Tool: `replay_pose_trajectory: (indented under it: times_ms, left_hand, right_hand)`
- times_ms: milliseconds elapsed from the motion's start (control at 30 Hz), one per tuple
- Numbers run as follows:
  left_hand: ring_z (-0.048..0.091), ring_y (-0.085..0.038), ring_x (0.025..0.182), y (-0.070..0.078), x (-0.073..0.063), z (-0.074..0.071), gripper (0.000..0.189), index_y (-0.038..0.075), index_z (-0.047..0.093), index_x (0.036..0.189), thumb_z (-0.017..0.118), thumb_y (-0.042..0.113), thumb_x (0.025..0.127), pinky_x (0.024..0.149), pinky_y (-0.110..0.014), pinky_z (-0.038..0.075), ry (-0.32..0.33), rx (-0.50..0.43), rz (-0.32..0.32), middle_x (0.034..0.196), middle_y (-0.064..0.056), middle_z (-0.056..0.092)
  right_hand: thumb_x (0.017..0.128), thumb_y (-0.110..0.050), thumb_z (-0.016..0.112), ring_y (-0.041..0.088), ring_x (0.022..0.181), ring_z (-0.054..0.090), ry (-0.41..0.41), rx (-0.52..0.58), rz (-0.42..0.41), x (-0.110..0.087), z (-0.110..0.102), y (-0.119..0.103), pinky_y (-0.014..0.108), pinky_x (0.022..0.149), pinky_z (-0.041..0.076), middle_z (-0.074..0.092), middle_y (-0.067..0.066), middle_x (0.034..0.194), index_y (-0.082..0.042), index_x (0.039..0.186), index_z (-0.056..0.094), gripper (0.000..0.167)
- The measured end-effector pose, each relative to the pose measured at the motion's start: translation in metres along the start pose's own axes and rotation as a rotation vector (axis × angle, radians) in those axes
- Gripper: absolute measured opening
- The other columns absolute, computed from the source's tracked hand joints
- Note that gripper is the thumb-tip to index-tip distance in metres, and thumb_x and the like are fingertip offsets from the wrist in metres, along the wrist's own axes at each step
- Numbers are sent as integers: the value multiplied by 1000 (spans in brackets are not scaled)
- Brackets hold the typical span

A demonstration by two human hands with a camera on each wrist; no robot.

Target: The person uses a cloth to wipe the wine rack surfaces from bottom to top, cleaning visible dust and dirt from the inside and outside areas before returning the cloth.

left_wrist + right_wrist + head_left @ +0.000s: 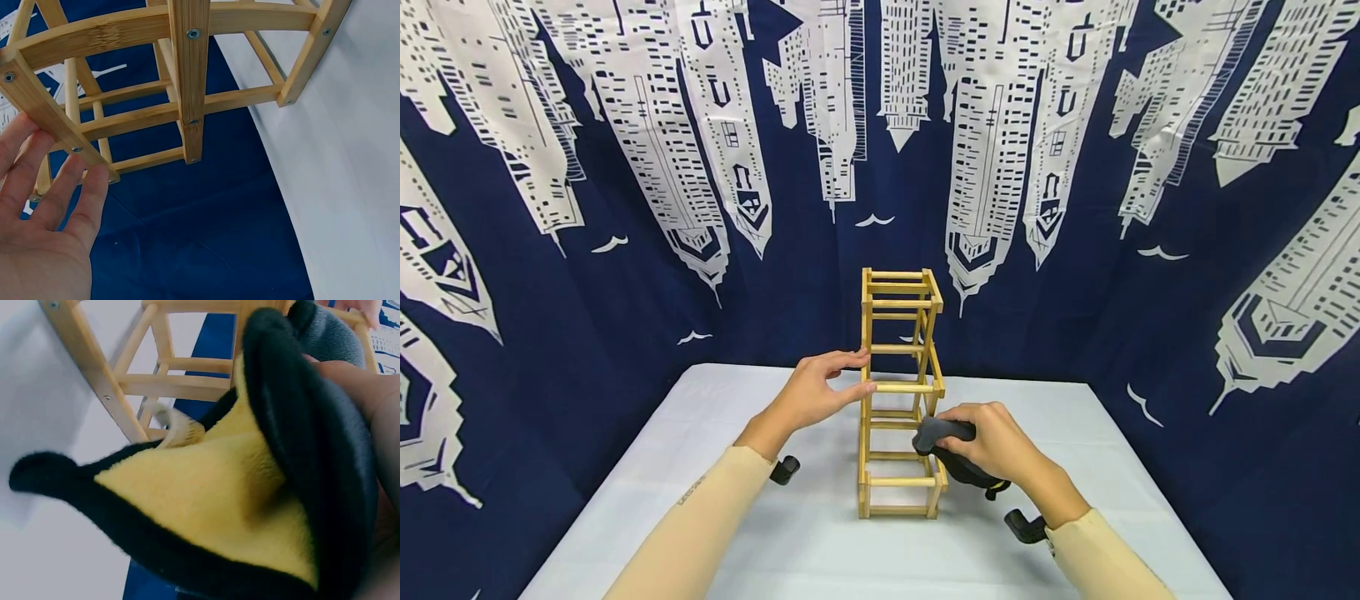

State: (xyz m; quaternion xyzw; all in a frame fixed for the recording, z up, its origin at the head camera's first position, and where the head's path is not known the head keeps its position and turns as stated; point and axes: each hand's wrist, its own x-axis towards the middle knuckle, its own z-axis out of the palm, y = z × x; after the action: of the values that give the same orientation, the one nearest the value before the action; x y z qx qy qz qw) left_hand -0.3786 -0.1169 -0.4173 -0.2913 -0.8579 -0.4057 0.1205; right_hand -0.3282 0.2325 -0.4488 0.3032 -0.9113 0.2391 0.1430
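A tall, light wooden rack (902, 481) with several tiers stands upright on the table. My left hand (820, 387) touches its left side at mid-height, thumb toward the front. In the left wrist view, the fairly straight fingers (87, 206) rest against a wooden slat (56, 119). Low on the rack's right side, my right hand (1000, 442) grips a folded grey cloth (943, 432). Up close, the cloth shows a fluffy yellow face (206, 487), black edging and a pale tag (182, 429). Part of it hangs below the hand, and the fingers are mostly hidden behind it.
A white cover lies over the table (820, 550). Behind and beside it hangs a navy curtain (790, 308) printed with white buildings and birds. Small black devices (1025, 527) sit at both wrists.
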Motion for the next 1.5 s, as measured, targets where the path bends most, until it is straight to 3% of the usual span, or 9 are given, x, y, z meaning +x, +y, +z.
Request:
replay_pose_trajectory:
  times_ms: [233, 467, 567, 767, 867, 1000, 1167, 1333, 1500]
  left_hand:
    - [63, -30, 161, -4, -3, 6, 57, 16, 75, 157, 89, 39, 106, 125, -56, 62, 3, -25, -25, 172, 0, 66]
    - [61, -34, 163, -2, -3, 10, 59, 15, 74, 158, 88, 39, 107, 125, -62, 60, 7, -64, -25, 175, -1, 63]
    - [60, -32, 164, -2, -2, 11, 59, 16, 73, 159, 88, 39, 107, 126, -61, 60, 6, -70, -38, 175, 1, 62]
    - [60, -31, 164, -2, -1, 9, 58, 17, 73, 160, 88, 38, 108, 127, -59, 60, -4, -73, -35, 175, 1, 62]
    - [62, -31, 162, 0, -1, 5, 56, 16, 73, 160, 87, 36, 109, 126, -60, 60, -3, -83, -20, 174, 0, 63]
    - [62, -33, 162, 1, -1, 3, 56, 16, 71, 161, 84, 35, 111, 126, -62, 60, -13, -89, -8, 175, -1, 62]
    - [51, -35, 170, 0, -8, 10, 65, 16, 59, 172, 79, 37, 113, 133, -64, 53, -63, -28, 28, 184, -1, 50]
    - [51, -37, 170, -2, -38, 27, 88, 13, 45, 179, 88, 38, 107, 134, -64, 51, -9, -3, 2, 189, -5, 42]
    - [69, -43, 151, -4, -75, 51, 87, 9, 54, 174, 95, 34, 101, 118, -57, 66, 2, -162, -115, 178, -16, 57]
  right_hand:
    - [98, -17, 97, 25, 108, 87, 55, 42, 35, -7, 8, 4, 29, 83, 70, 90, 6, 124, -14, 125, 90, 28]
    - [97, -16, 98, 25, 108, 88, 106, 65, -18, -20, 0, 1, 31, 85, 72, 91, 3, 122, -17, 124, 90, 28]
    - [93, -10, 100, 24, 105, 88, 200, 48, -99, -23, -7, -4, 31, 85, 72, 90, 1, 119, -17, 123, 89, 33]
    - [74, 8, 105, 28, 102, 84, 500, -66, -332, -16, -26, -16, 15, 98, 63, 89, 4, 115, -12, 121, 89, 53]
    - [70, 10, 106, 31, 102, 80, 574, -171, -382, -5, -29, -20, 24, 93, 61, 88, 9, 117, -9, 123, 89, 58]
    - [74, 3, 107, 32, 103, 78, 539, -296, -366, 12, -20, -24, 44, 78, 57, 88, 9, 118, -10, 122, 90, 53]
    - [71, -1, 111, 31, 100, 78, 517, -365, -334, 16, -14, -32, 45, 74, 58, 89, 8, 112, -10, 116, 91, 50]
    - [74, -3, 110, 30, 102, 78, 465, -378, -305, 16, -16, -40, 46, 81, 63, 89, 6, 114, -11, 117, 91, 47]
    - [76, -5, 110, 30, 103, 78, 438, -383, -292, 20, -19, -44, 46, 83, 64, 89, 6, 116, -12, 118, 91, 47]
